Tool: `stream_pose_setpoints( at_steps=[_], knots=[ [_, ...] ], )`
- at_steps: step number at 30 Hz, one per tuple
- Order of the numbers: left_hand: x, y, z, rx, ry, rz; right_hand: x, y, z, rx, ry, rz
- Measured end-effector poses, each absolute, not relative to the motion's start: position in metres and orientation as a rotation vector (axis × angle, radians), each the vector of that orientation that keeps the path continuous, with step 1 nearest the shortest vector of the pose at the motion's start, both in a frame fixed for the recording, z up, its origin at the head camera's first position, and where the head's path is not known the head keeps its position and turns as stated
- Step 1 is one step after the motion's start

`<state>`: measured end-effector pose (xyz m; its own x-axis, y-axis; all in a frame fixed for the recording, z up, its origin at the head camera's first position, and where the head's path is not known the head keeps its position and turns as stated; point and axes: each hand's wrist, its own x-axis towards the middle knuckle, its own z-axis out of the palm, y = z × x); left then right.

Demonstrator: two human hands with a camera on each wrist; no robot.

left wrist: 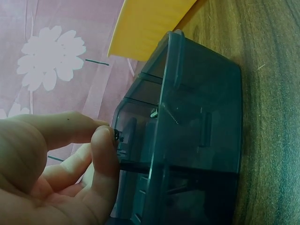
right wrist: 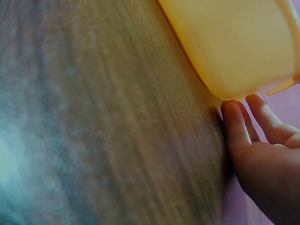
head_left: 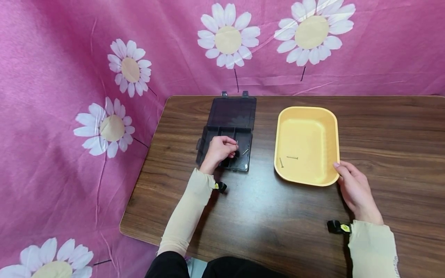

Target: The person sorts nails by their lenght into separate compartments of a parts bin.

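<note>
Thin metal nail held upright over the open dark compartment box.

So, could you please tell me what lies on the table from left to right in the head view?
Dark compartment box, with the left hand pinching a small nail over it → yellow tray holding two nails → right hand touching the tray's near right corner.
</note>
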<state>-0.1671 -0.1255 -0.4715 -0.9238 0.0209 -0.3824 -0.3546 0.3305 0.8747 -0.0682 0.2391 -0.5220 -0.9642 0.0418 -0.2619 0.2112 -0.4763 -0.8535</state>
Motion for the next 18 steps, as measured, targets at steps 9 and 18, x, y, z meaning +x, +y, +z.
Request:
stream_pose_setpoints(
  at_steps=[9, 18],
  knots=[
    [-0.1669, -0.1246, -0.472, -0.245, 2.338, 1.644, -0.0691, 0.2396, -0.5217, 0.393, 1.569, -2.566],
    [-0.1675, -0.1228, -0.4721, -0.23, 2.358, 1.654, -0.0704, 0.2407, -0.5222, 0.372, 1.55, -2.58]
  ],
)
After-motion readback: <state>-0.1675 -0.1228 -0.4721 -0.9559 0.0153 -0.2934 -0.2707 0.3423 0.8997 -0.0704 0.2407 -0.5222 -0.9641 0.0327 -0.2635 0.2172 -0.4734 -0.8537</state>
